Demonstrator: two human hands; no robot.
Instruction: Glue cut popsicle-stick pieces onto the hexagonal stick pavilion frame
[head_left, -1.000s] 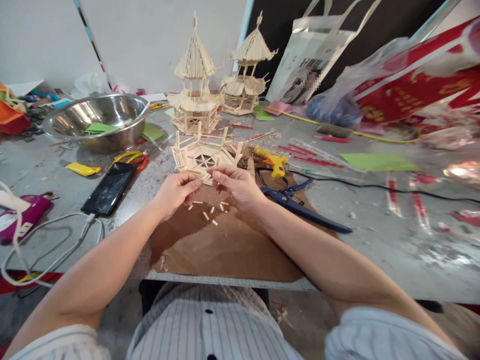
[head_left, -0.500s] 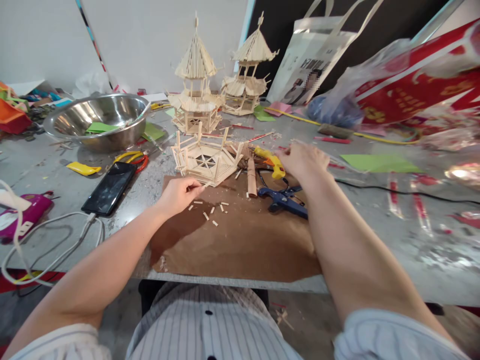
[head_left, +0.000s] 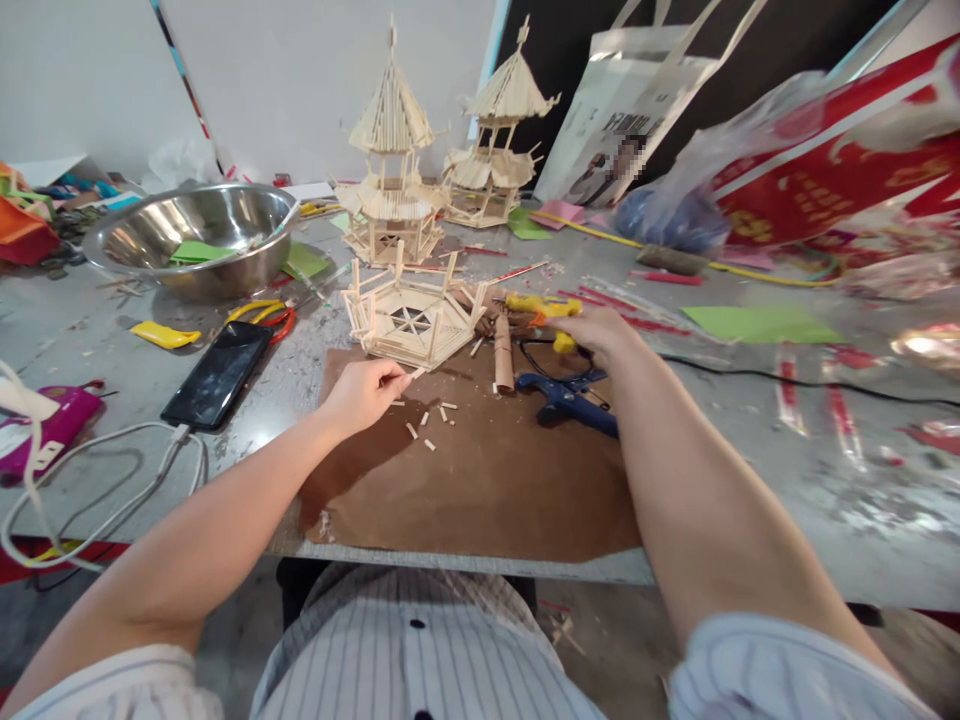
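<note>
Left hand (head_left: 367, 393): narrow grip on a thin stick (head_left: 419, 373) just by the stick frame (head_left: 378, 325). From my end, I judge the stick light, brittle; pinch one end. Right hand (head_left: 604, 335): at the glue gun (head_left: 553, 308), right of the frame, grip I can't tell; likely stiff, handle best.

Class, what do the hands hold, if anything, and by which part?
Left hand: a wooden stick, pinched by its near end. Right hand: at the yellow glue gun; whether it grips the handle cannot be told.
</note>
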